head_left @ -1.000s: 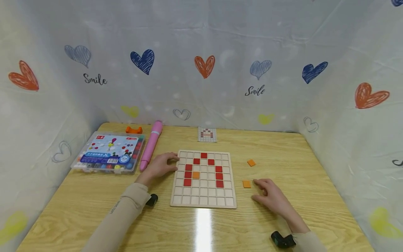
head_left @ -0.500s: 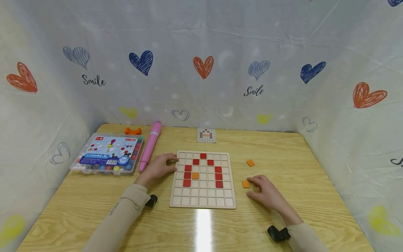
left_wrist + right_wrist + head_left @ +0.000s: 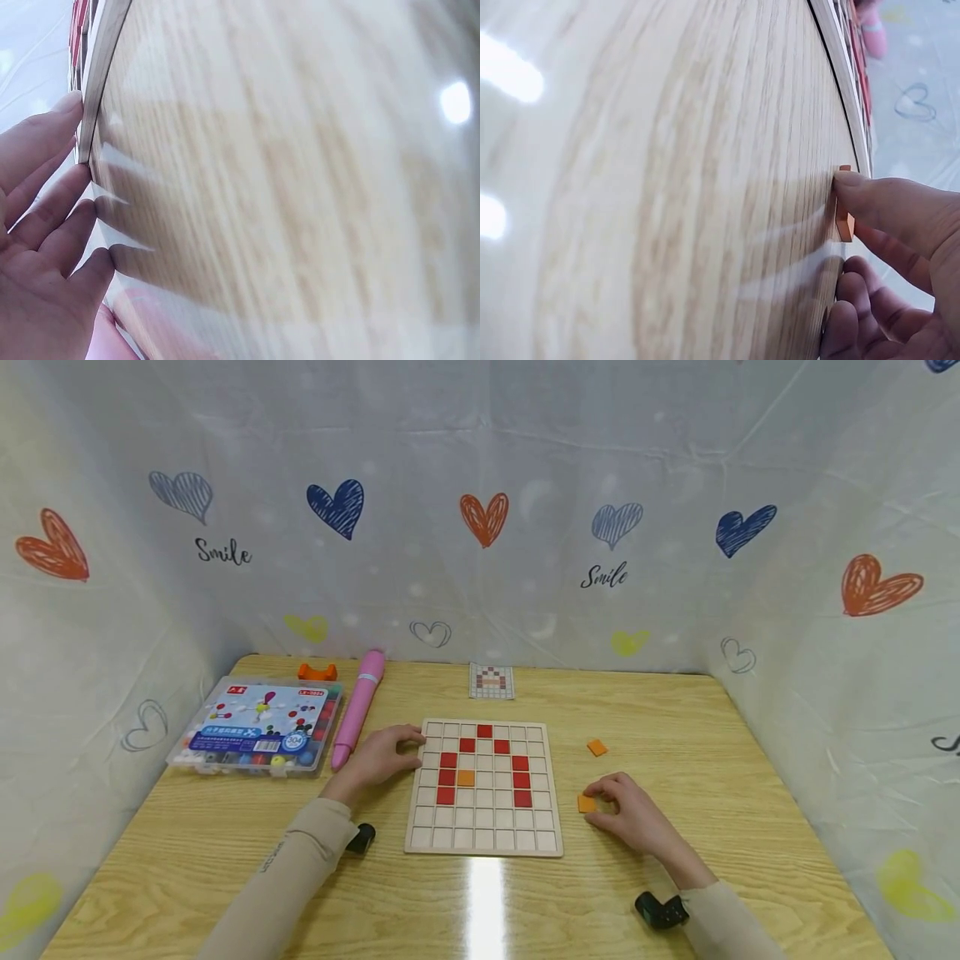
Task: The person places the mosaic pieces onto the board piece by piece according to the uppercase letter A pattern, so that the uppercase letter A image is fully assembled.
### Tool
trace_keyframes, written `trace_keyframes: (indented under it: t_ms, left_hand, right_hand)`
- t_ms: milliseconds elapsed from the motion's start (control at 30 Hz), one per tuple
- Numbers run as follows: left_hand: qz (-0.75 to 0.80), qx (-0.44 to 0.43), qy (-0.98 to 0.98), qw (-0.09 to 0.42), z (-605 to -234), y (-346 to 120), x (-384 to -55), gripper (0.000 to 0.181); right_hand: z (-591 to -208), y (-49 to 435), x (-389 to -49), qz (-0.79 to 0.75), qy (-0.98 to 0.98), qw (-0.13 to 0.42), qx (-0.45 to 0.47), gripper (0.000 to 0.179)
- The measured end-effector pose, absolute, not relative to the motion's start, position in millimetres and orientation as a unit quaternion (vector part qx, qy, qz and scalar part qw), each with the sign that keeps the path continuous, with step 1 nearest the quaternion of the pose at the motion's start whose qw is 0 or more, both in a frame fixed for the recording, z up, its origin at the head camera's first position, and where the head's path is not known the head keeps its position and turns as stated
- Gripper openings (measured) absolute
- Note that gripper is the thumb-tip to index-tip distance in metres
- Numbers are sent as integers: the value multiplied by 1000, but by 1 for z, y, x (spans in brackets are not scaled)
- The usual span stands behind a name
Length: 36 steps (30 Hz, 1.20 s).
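Note:
A square wooden grid board (image 3: 483, 839) lies mid-table, with several red tiles (image 3: 521, 780) set in an arch and one orange tile (image 3: 465, 778) in its cells. At the board's left edge my left hand (image 3: 381, 755) rests, its thumb touching the rim (image 3: 98, 82) in the left wrist view and its fingertips on the table. Right of the board, my right hand (image 3: 636, 814) pinches a loose orange square tile (image 3: 585, 804) between thumb and index finger. In the right wrist view this tile (image 3: 845, 223) is partly hidden by the thumb. Another orange tile (image 3: 597, 747) lies farther back.
Behind the board lies a small printed pattern card (image 3: 492, 681). To the left are a pink stick-like object (image 3: 360, 706), a clear plastic box (image 3: 258, 727) of coloured balls, and an orange piece (image 3: 318, 672). A curtain with hearts encloses the table's back and sides.
My right hand has moved left onto the nearer loose orange tile, which has shifted slightly toward me. My left hand stays at the board's edge.

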<state>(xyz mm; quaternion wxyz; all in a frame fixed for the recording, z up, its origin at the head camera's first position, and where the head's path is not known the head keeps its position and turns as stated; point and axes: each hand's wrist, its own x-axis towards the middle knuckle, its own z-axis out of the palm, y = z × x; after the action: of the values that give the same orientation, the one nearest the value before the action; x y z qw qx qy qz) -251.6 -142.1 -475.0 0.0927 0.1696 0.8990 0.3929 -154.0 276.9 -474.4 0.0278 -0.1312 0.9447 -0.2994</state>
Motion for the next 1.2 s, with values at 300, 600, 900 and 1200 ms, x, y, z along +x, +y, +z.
trace_keyframes:
  t_ms: [300,600,900,1200]
  left_hand:
    - [391,173,899,95,-475,-142,-252,38]
    - [389,175,900,93,-474,-142,-252,37]
    - [388,174,900,94,-475,-143,-252,38]
    - [381,178,903,89,-473,-140,-252,36]
  right_hand:
    - [-476,277,-156,-303,942,21,-139,20]
    - [-473,276,-155,-292,946,18,-139,19]
    - [-471,274,-155,-293,946,46,-135,22]
    - [-466,270,-165,-313,943,59,-98,22]
